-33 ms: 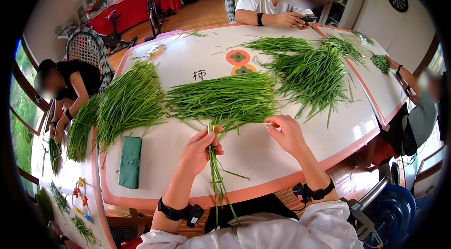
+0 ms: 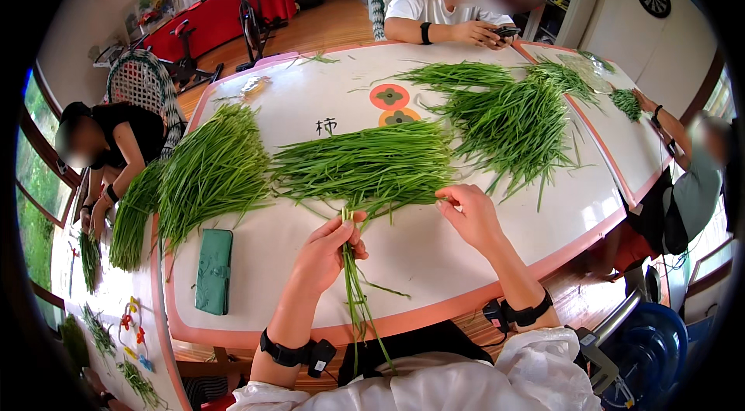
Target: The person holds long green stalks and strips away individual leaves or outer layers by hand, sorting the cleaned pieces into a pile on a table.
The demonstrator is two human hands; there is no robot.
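Note:
My left hand (image 2: 332,249) is closed around a small bunch of garlic chives (image 2: 353,287). Their pale cut ends stick up past my thumb, and the green leaves hang toward my lap over the table's near edge. Just beyond lies a wide pile of garlic chives (image 2: 365,163), spread sideways with its pale ends to the right. At the near right corner of that pile, my right hand (image 2: 472,217) has thumb and forefinger bent together against the stalk ends. Whatever is between those fingertips is too small to tell.
More chives lie in a left heap (image 2: 213,163) and a right heap (image 2: 512,120). A green phone case (image 2: 213,271) rests at front left on the white table (image 2: 466,279). Co-workers sit left, right and across; one on the left handles chives, another across holds a phone (image 2: 506,32).
My right hand has shifted very slightly left and up against the pile's edge. The left hand keeps its hold on the chives, and the whole view has drifted a little.

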